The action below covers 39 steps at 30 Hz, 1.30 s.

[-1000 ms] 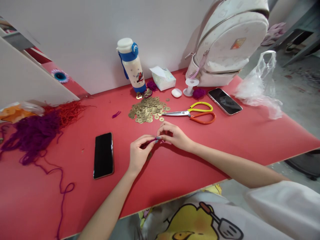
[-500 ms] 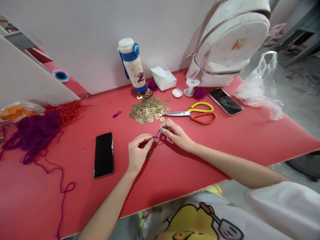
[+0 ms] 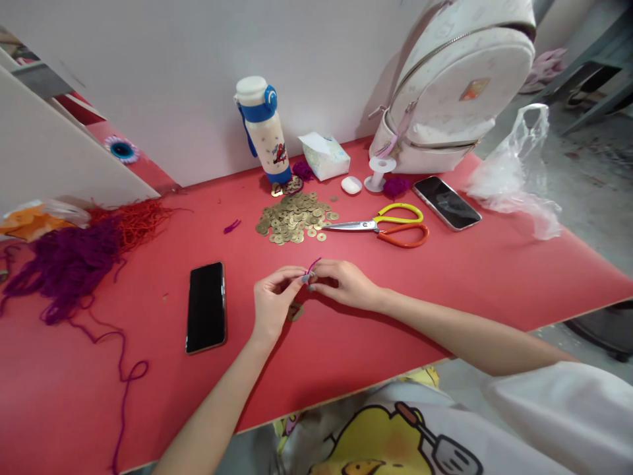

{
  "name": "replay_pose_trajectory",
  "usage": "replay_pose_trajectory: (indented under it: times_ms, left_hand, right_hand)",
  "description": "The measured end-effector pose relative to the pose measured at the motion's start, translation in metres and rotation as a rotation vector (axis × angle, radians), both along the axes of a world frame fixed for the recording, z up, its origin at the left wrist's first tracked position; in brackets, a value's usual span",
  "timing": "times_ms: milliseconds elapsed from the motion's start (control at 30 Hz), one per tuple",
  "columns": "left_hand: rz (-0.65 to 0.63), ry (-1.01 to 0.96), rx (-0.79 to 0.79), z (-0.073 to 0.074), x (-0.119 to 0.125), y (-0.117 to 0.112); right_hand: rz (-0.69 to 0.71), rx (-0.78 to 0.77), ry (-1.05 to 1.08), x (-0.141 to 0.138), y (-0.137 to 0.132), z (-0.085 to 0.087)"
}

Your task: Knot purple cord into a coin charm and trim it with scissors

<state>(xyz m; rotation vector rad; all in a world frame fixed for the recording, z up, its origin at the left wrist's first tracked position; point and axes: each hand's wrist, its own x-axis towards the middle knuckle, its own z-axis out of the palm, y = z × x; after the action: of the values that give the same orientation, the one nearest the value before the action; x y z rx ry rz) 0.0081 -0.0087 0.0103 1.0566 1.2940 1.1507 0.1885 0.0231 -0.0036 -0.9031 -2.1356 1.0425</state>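
Between my hands a short end of purple yarn sticks up at the fingertips. My left hand pinches the yarn between thumb and forefinger. Coming in from the right, my right hand has its thumb and fingertips closed on the same spot, almost touching the left ones. A few brass coins with holes show under the left hand; whether they hang on the yarn I cannot tell. Beyond the hands lies a heap of holed brass coins, with scissors beside it, one handle yellow and one orange.
A black phone lies left of my hands, a second phone at the right. Tangled purple yarn covers the far left. Along the back stand a bottle, a tissue pack, a white spool and a backpack.
My right hand has moved down and closer to the left fingertips. The yarn end now points up between them, and the coins below the left hand show more.
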Motion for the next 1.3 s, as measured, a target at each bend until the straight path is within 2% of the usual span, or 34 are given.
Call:
replay_pose_trajectory:
  times_ms: [167, 367, 467, 567, 800, 1100, 1200, 1300]
  left_hand:
    - [0.01, -0.015, 0.038, -0.002, 0.002, 0.0]
    - [0.055, 0.051, -0.025, -0.003, 0.001, 0.0]
    - [0.044, 0.099, -0.027, -0.001, 0.001, 0.0]
    - [-0.022, 0.113, -0.071, -0.001, 0.002, -0.001]
    - [-0.113, 0.321, 0.146, 0.0, 0.006, -0.002]
    - [-0.102, 0.381, 0.144, -0.001, 0.004, 0.0]
    - [-0.128, 0.378, 0.152, -0.001, 0.003, 0.001]
    - [-0.148, 0.423, 0.215, 0.0, 0.002, 0.001]
  right_hand:
    - [-0.011, 0.011, -0.04, 0.001, 0.0, 0.0]
    - [-0.007, 0.048, -0.09, 0.002, 0.002, 0.001]
    - [-0.06, -0.008, -0.063, 0.004, 0.003, 0.001]
    - [-0.11, -0.075, -0.012, 0.004, 0.003, 0.001]
    - [-0.087, -0.066, 0.093, 0.003, 0.005, 0.002]
    - [-0.098, -0.14, 0.336, 0.006, 0.006, 0.014]
    - [-0.1, -0.153, 0.396, 0.007, 0.006, 0.014]
    - [-0.163, -0.176, 0.392, 0.006, 0.007, 0.01]
